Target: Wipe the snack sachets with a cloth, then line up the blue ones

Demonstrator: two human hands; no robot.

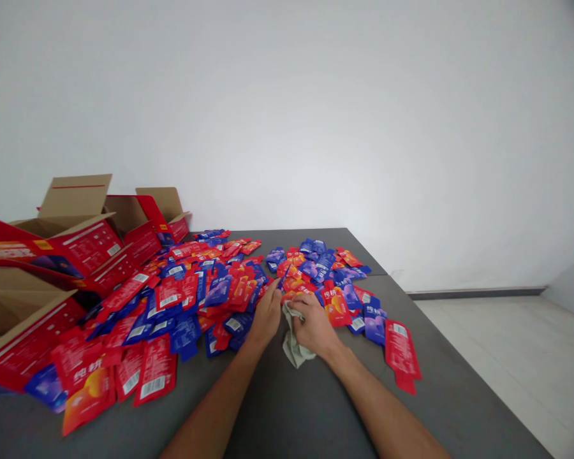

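l hand [268,307] has its fingers closed on a thin blue foil packet [284,276], tilted & seen nearly edge-on. r hand [310,320], just beside it, is clamped on a crumpled pale grey-green cloth [296,349], which hangs below the fingers onto the dark grey flat-topped table [291,408]. big pile of red & blue foil packets [184,293] to the l; smaller pile of red/blue foil packets [323,261] ahead & to the r, w/ a flat red foil packet [402,349] near the r table edge. open red cardboard boxes w/ brown insides [90,245] at far l, next to the big pile.
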